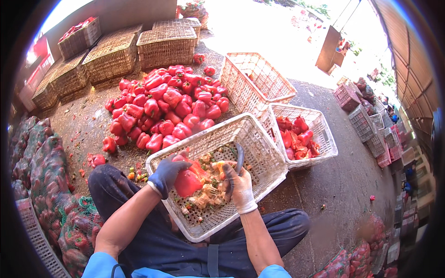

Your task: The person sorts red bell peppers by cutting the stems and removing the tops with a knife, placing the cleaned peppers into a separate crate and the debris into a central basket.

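My left hand (169,175), in a dark blue-grey glove, is closed on a red bell pepper (187,182) that looks cut open. My right hand (238,185), in a white glove with dark fingers, is closed on a dark curved tool (239,156); its exact kind is hard to make out. A pale pepper core (220,166) shows at the right fingertips, but I cannot tell whether they grip it. Both hands are over a whitish plastic crate (213,231) in front of my crossed legs. Pale cores and seeds (204,198) lie on its slatted bottom.
Beyond the crate lies a heap of red bell peppers (171,99). A crate (327,134) of opened red peppers stands to the right, with another crate (232,83) behind it. Stacked crates (167,46) line the back; net bags of peppers (51,171) sit at the left.
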Action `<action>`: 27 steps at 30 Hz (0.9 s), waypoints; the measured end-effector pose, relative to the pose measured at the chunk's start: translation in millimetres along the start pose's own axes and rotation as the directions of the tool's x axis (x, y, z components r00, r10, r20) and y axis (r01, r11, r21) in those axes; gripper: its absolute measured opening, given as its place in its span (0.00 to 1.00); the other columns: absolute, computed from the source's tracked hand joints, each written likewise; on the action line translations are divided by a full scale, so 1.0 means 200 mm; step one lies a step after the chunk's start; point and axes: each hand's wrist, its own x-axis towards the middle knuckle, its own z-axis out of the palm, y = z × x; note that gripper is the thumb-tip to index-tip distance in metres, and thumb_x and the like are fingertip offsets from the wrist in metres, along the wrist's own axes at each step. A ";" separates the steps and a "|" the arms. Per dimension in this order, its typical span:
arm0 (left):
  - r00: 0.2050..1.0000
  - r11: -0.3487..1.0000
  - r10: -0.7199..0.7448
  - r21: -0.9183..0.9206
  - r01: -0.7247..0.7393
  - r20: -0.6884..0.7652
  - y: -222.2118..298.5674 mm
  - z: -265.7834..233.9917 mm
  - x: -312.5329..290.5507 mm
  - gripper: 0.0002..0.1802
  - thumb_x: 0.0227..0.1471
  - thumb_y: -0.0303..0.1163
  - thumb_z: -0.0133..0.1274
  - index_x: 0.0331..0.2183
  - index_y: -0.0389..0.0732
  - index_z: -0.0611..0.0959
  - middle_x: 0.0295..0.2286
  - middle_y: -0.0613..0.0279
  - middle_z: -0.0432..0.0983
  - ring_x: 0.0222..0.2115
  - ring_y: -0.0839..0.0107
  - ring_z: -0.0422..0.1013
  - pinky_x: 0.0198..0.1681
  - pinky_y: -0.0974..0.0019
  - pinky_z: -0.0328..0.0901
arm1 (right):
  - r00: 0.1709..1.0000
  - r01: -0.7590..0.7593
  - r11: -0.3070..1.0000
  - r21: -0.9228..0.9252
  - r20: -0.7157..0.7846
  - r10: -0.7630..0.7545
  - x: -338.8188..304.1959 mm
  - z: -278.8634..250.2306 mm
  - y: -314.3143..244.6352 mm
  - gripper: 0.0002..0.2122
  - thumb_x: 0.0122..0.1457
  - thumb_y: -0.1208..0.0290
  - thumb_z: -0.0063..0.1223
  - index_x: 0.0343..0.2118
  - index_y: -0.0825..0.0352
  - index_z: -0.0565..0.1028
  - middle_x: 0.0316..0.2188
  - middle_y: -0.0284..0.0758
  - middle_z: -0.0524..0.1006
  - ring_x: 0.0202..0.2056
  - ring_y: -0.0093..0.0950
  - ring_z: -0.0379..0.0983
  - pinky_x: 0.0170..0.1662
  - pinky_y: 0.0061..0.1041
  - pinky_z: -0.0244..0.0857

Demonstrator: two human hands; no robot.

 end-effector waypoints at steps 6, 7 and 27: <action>0.996 0.978 -0.079 -0.192 0.085 0.036 -0.03 -0.08 0.09 0.15 0.58 0.29 0.62 0.47 0.36 0.86 0.39 0.64 0.83 0.40 0.75 0.77 0.51 0.69 0.71 | 0.977 -0.164 0.888 0.430 -0.055 0.207 0.10 -0.13 0.23 0.15 0.68 0.59 0.67 0.40 0.64 0.76 0.24 0.30 0.77 0.18 0.21 0.70 0.19 0.23 0.65; 0.993 0.989 -0.102 -0.103 0.108 0.062 0.01 -0.09 0.10 0.23 0.59 0.28 0.61 0.56 0.35 0.83 0.45 0.60 0.83 0.45 0.72 0.78 0.55 0.68 0.71 | 0.969 -0.190 0.868 0.458 -0.054 0.240 0.11 -0.12 0.27 0.15 0.69 0.58 0.66 0.39 0.65 0.75 0.24 0.30 0.77 0.19 0.21 0.70 0.19 0.25 0.65; 0.914 0.963 -0.196 0.244 0.112 0.356 0.45 0.29 0.13 0.19 0.68 0.48 0.59 0.38 0.41 0.82 0.25 0.67 0.79 0.20 0.79 0.75 0.23 0.72 0.69 | 0.991 0.105 0.994 0.016 -0.080 -0.103 -0.01 -0.07 0.14 0.16 0.64 0.68 0.72 0.50 0.69 0.79 0.27 0.27 0.80 0.20 0.15 0.72 0.21 0.18 0.66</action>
